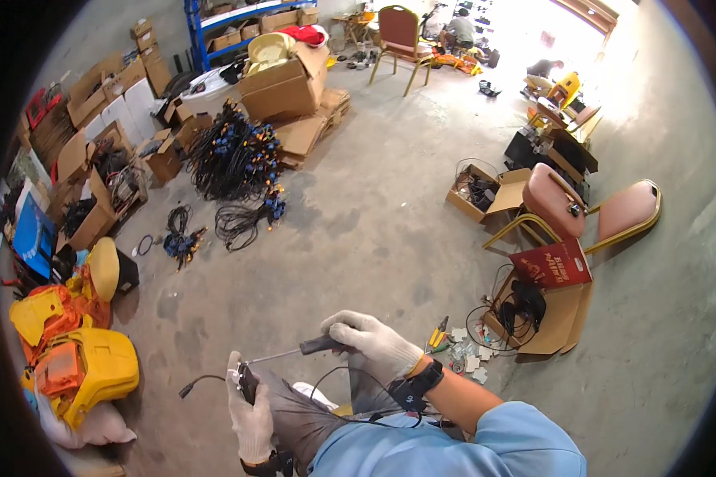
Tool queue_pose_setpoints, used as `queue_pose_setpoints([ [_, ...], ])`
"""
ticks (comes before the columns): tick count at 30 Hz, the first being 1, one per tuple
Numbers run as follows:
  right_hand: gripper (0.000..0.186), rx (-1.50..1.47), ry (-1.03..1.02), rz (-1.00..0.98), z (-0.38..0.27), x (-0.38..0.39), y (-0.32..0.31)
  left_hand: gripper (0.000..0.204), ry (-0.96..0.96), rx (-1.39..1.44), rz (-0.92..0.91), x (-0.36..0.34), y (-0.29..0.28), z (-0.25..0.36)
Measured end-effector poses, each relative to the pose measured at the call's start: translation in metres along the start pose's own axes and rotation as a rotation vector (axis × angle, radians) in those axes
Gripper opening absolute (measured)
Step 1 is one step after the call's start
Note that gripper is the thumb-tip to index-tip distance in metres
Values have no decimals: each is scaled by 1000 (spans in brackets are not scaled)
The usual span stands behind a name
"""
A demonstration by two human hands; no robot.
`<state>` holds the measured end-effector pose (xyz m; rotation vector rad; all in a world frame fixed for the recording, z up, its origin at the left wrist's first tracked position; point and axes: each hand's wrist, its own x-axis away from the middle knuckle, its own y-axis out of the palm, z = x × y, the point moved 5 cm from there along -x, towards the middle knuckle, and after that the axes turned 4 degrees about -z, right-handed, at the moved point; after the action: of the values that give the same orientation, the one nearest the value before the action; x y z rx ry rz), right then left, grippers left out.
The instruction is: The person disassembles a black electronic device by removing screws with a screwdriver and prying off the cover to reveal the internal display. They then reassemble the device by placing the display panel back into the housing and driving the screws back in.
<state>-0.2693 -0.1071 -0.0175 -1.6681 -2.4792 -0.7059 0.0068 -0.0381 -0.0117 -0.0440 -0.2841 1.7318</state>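
White knitted gloves cover both of my hands, above my lap. In my right hand point(372, 342) is a screwdriver point(317, 345), held by its dark handle. Its thin metal shaft points left, and the tip meets a small black part point(248, 385). My left hand point(251, 421) grips this part between thumb and fingers; its exact kind does not show. A black cable with a plug point(187, 389) sticks out to the left beside that hand. More thin black cable point(317, 389) loops across my lap below the right hand.
Pliers point(437, 332) and several small pale pieces lie on the floor right of me, beside an open cardboard box point(577, 318). Yellow plastic shells point(107, 366) sit at left. Bundled black cables point(235, 159) are piled ahead. Chairs point(628, 215) stand right; a person point(460, 30) sits far back.
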Motion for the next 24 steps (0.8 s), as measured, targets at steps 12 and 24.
queue_pose_setpoints([
  [12,45,-109,-95,-45,-1,-5,-10,63,49,-2,-57,-9,8,8],
  [24,41,-141,-113,7,5,2,-12,66,5,112,-71,-2,4,3],
])
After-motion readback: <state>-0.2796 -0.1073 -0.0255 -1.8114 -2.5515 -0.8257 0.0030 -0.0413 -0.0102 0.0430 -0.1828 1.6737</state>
